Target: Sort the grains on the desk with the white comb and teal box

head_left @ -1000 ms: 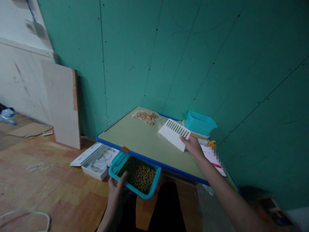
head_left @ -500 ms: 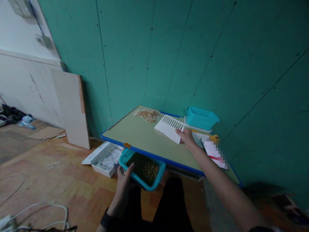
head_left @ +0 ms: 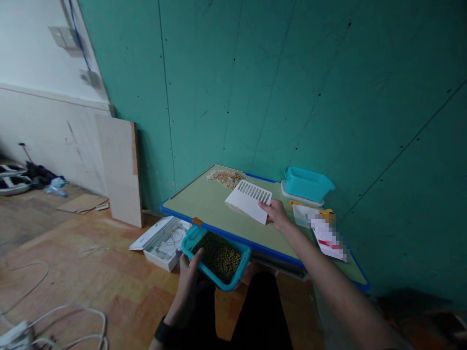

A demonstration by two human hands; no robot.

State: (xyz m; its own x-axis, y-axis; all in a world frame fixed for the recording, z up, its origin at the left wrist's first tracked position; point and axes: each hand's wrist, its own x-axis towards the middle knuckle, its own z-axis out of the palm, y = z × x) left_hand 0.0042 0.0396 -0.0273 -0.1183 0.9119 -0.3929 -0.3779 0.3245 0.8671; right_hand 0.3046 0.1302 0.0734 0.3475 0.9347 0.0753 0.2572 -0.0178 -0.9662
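My right hand [head_left: 273,214] is closed on the right end of a white slotted piece [head_left: 246,204], a flat sheet with a row of long slots along its far side. The piece is held tilted at the table top, and some pale grains show under its near left edge. Beyond it lies a heap of yellowish beans or grains [head_left: 228,178]. My left hand [head_left: 189,270] grips the left side of a blue plastic container [head_left: 231,287], thumb over the rim. Dark green and yellow beans [head_left: 217,255] fill it. The container sits just below the table's front edge.
The blue-edged table [head_left: 193,201] stands against a green wall [head_left: 273,97]. A second blue container [head_left: 308,183] rests on a white lid [head_left: 292,193] at the back right, near paper packets [head_left: 326,233]. An open white box [head_left: 164,257] and cables [head_left: 87,313] lie on the floor.
My right hand has moved the white slotted piece left across the table, nearer its front edge. My left hand still holds the container under the edge. The view has shifted slightly.
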